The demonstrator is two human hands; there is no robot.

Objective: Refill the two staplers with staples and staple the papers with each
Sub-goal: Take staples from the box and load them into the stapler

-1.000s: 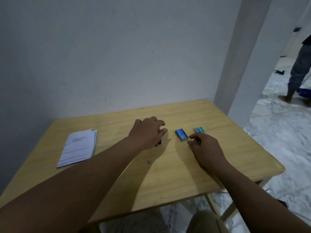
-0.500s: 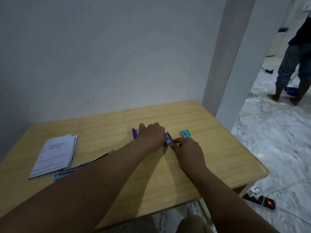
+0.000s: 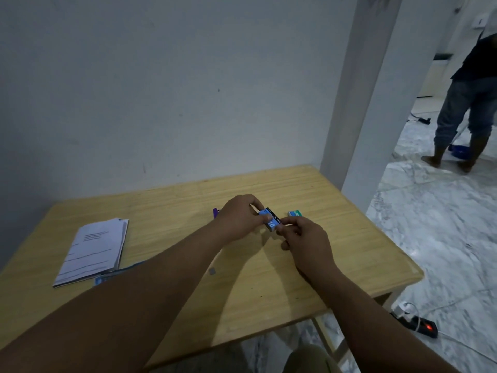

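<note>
Head view: blue staple box [image 3: 271,220] sits between both hands above the table [image 3: 349,238], long axis running away from the person. Left hand [image 3: 238,220] pinches its far end; right hand [image 3: 304,239] pinches the near end. Purple stapler [image 3: 215,212] lies just beyond the left hand.

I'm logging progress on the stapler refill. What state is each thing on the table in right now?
blue staple box: shut, held between both hands
left hand: grips the blue staple box
right hand: pinches the near end of the box
green staple box: shut, lying on the table, untouched
purple stapler: mostly hidden behind the left hand
papers: stacked flat, loose at the edges
</note>
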